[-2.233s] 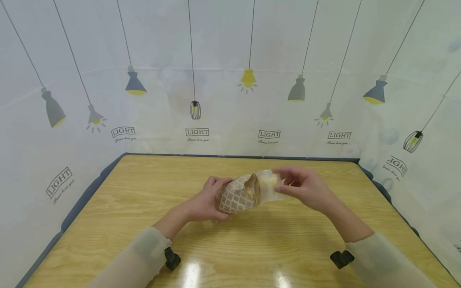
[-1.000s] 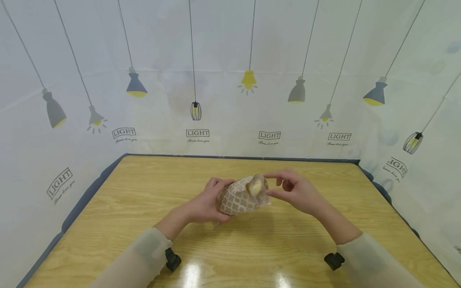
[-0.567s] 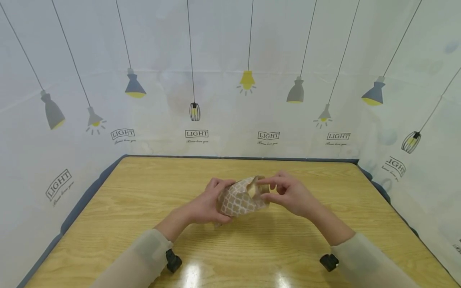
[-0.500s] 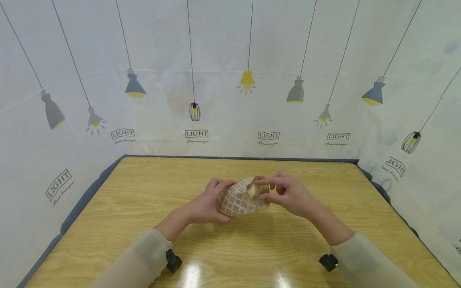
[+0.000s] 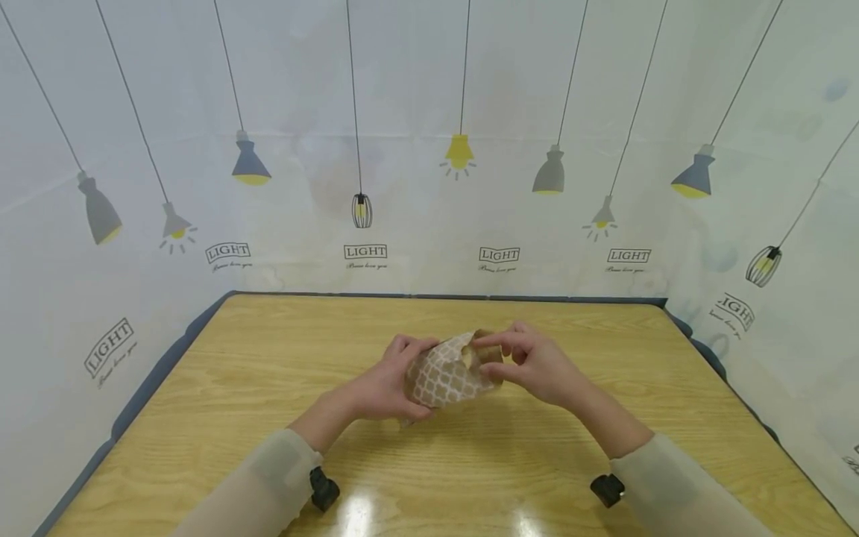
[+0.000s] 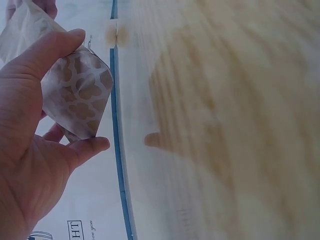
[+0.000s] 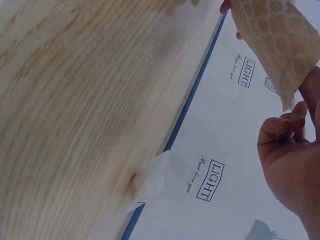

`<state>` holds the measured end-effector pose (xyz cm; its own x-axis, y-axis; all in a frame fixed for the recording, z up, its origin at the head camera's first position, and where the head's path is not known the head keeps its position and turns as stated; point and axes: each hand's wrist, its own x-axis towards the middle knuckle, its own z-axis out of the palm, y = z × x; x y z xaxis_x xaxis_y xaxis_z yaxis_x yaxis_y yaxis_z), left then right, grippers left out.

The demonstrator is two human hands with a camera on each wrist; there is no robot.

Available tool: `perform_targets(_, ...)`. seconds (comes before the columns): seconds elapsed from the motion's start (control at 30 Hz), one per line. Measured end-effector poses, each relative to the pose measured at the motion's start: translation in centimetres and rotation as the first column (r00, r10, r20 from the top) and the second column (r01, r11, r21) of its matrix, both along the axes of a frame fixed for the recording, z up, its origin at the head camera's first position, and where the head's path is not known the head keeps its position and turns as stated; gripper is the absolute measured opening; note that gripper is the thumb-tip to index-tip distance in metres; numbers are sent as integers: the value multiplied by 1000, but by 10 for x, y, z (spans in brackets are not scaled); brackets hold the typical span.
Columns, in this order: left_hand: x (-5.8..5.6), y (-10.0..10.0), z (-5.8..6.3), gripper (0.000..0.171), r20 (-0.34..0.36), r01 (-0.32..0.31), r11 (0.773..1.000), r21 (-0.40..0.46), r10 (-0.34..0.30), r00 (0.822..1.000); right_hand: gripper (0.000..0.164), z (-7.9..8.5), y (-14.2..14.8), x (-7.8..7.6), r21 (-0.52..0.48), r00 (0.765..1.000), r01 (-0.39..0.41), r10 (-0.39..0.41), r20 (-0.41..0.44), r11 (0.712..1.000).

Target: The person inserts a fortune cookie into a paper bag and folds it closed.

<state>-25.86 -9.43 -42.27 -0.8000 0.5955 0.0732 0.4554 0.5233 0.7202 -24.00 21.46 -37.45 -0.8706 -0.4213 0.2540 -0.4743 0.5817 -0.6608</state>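
A brown paper bag [image 5: 443, 373] with a white lattice print lies tilted between the two hands, above the wooden table. My left hand [image 5: 389, 380] grips its closed end, thumb on the near side and fingers on the far side. The bag's mouth faces right, and a pale yellow item [image 5: 467, 358] shows just inside it. At that mouth is my right hand [image 5: 537, 365], its index finger and thumb extended and spread at the opening, the other fingers bent. The left wrist view shows the bag's folded end [image 6: 82, 95] between thumb and fingers.
The wooden table [image 5: 282, 335] has a dark blue border along its edges. Behind it hangs a white wall covering [image 5: 416, 186] printed with lamps and lettering. A small black device [image 5: 324, 488] sits at the left cuff, another [image 5: 608, 490] at the right.
The clear packet with pale yellow contents, earlier held by the right hand outside the mouth, has moved left into the bag. The right hand has followed it left; the left hand stays gripping the bag.
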Motion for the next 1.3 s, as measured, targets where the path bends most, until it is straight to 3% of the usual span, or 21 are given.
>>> perform_targets(0.17, -1, -3, 0, 112, 3, -14, 1000, 7, 14, 1000, 34, 1, 17, -2, -38, 998, 54, -53, 35, 998)
perform_targets(0.33, -2, -6, -1, 112, 2, -19, 1000, 22, 18, 1000, 38, -4, 50, -14, -68, 986, 139, -131, 104, 988)
perform_targets(0.63, -2, -7, -2, 111, -1, -15, 1000, 19, 15, 1000, 46, -29, 98, -41, -29, 955, 257, -249, 161, 966)
perform_targets(0.8, -2, -7, -1, 111, 4, -19, 1000, 9, 19, 1000, 44, -39, 106, -52, 28, 951, 231, -232, 204, 973)
perform_targets(1.07, -1, -6, 0, 110, 4, -22, 1000, 5, 22, 1000, 37, -52, 110, -66, 145, 955, 187, -214, 203, 972)
perform_targets(1.3, -1, -6, 0, 110, 11, -26, 1000, -1, 26, 1000, 50, -54, 108, -66, 171, 940, 129, -176, 292, 977)
